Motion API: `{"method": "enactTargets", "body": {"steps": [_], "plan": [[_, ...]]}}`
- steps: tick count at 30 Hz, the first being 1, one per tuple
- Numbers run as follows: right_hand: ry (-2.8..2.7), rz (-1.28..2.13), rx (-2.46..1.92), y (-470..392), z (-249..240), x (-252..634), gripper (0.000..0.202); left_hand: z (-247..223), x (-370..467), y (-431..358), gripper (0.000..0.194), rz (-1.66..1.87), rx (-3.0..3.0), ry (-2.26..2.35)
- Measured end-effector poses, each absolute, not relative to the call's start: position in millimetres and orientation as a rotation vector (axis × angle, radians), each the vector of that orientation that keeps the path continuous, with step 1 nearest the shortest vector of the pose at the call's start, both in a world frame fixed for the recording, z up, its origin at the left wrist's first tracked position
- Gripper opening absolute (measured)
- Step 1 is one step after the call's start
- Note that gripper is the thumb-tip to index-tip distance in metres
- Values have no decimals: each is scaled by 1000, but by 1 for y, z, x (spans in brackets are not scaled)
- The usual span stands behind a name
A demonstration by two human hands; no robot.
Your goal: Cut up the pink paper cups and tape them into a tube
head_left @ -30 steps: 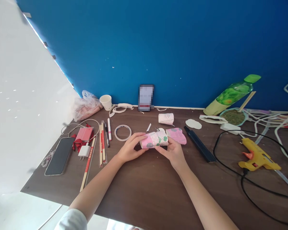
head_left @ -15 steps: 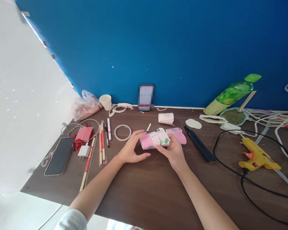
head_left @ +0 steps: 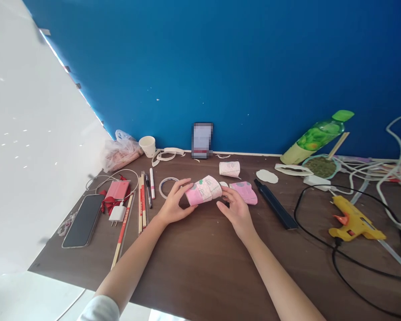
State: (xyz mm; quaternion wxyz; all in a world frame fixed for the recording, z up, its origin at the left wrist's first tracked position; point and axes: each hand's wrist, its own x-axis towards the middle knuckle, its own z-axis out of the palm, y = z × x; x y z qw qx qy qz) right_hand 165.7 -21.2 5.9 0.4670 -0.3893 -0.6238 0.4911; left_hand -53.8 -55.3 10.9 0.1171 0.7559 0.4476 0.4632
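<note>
Left hand [head_left: 172, 207] holds the pink-and-white roll [head_left: 203, 191], apparently already joined, over the table [head_left: 200, 263], pale piece [head_left: 229, 168] lies loose behind, right hand [head_left: 239, 213] has its grip parted at the roll's right end, contact unclear, and pink piece [head_left: 245, 193] lies beyond, unattached.

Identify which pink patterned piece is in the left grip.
The two-tone roll, in the left grip; the pale roll behind it and the pink piece at right lie on the table.
</note>
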Motion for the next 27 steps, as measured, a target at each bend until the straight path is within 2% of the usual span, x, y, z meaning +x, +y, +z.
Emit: {"method": "enactTargets", "body": {"steps": [5, 9, 27], "plan": [[-1398, 1217, -931, -20, 5, 166, 32, 5, -61, -51, 56, 1264, 2333, 1470], [-1281, 1247, -947, -19, 4, 168, 30, -3, -76, -42, 54, 1317, 2110, 1679], [-1281, 1210, -1035, -21, 7, 166, 27, -16, -104, -30, 62, 1507, 1590, 1735]]}}
